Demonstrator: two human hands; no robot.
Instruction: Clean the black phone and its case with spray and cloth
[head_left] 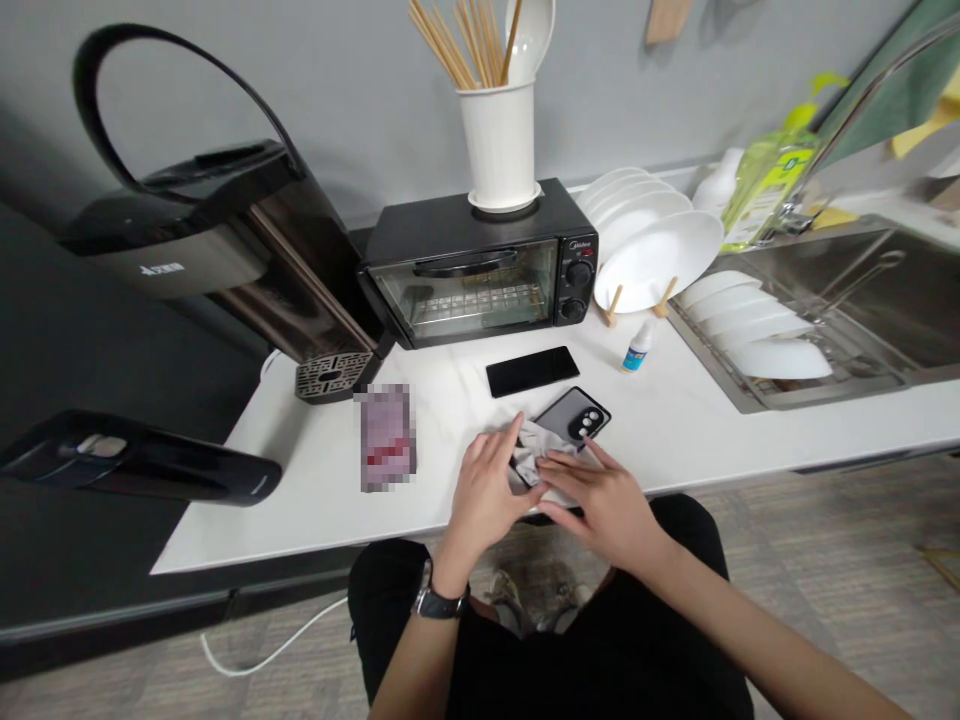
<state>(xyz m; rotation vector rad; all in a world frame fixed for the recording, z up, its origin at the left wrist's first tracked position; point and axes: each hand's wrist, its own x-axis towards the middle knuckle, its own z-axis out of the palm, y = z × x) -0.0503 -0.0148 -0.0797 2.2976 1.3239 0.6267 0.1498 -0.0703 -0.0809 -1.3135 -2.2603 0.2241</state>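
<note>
A grey phone case [561, 412] with a black rim and a camera cutout lies at a slant near the counter's front edge. A crumpled pale cloth [537, 442] covers its lower left part. My left hand [486, 488] holds the case's left side, fingers stretched along it and thumb at the near end. My right hand [604, 498] presses the cloth onto the case with its fingers. Just behind lies a black smartphone [532, 371], screen up. A small white spray bottle [637, 348] with a blue label stands to the right.
At the back stand a toaster oven [465, 280] and a white cup [499, 135] of chopsticks. A drink machine [247, 250] and a dark bottle [142, 460] are at left, near a blurred-out packet [387, 437]. Racked plates [660, 250] and a sink [892, 260] are right.
</note>
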